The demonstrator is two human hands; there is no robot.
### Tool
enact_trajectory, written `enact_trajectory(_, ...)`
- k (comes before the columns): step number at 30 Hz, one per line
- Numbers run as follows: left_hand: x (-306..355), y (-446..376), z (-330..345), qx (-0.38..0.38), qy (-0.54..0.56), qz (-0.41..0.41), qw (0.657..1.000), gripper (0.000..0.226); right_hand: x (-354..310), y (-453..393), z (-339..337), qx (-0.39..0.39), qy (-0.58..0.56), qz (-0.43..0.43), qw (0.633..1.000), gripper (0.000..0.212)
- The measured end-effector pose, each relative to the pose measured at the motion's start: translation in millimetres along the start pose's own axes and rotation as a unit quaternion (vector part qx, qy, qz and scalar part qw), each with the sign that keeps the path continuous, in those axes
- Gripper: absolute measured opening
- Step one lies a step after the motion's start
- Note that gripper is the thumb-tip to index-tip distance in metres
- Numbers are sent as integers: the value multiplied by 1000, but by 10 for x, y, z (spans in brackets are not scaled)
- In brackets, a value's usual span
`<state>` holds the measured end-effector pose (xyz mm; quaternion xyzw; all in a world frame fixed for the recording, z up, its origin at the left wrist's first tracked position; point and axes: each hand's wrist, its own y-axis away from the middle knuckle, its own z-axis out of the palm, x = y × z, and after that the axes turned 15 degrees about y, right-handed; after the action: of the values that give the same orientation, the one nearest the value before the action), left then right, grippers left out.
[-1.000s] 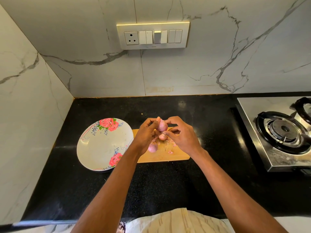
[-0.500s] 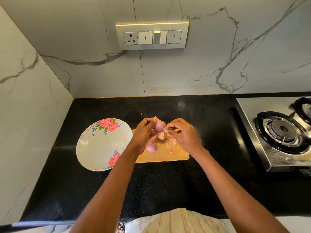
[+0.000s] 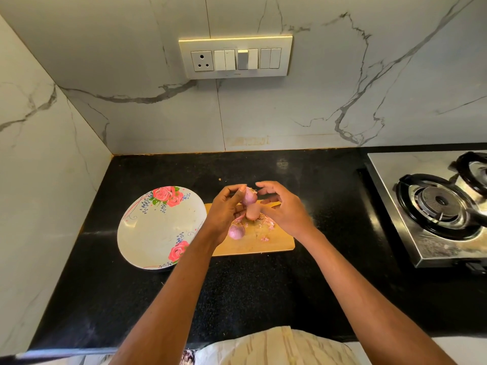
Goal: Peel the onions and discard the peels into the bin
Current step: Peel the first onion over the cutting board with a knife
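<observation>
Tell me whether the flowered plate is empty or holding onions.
Empty. The flowered plate shows only its bare white face and rose print; one onion lies on the cutting board, another in the left hand.

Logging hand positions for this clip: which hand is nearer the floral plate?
Left. The left hand holds an onion above the cutting board's left end, just right of the floral plate. The right hand sits farther right, beyond the onion.

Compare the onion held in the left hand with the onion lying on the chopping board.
The held onion is up in the air, pinched by the left hand; the board onion rests untouched on the wooden chopping board. The held onion looks paler, the board onion pinker. Both are small and rounded.
</observation>
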<state>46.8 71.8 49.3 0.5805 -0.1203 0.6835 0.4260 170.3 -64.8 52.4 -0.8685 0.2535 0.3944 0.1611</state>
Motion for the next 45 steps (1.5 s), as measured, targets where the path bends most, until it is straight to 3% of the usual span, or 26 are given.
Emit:
enact_trajectory(5, 50, 27, 35, -23, 6, -12, 1000, 33, -27, -19, 48, 49, 29, -52, 997, 34)
enact_trajectory(11, 45, -8, -23, -32, -2, -25, 999, 33, -6, -23, 19, 51, 4, -24, 998, 9)
enact_trajectory(16, 15, -9, -31, -32, -8, -28, 999, 34, 51, -25, 24, 54, 15, 0, 998, 3)
enact_trajectory(20, 7, 9, -23, -31, -6, -23, 999, 36, 89, -7, 61, 61, -22, 28, 998, 5)
enact_trajectory(26, -30, 13, -20, -28, -13, -23, 999, 33, -47, 36, 83, 24, -38, 10, 999, 28)
enact_trajectory(35, -1, 8, -71, -48, -35, -23, 998, 34, 3, 15, 37, 45, 15, -36, 998, 15)
enact_trajectory(41, 13, 7, -54, -42, -29, -23, 998, 34, 72, 21, 23, 26, 9, -3, 1000, 7)
enact_trajectory(45, 30, 23, -41, -32, -15, -15, 999, 33, 34, 52, -14, 34, -15, 9, 999, 27)
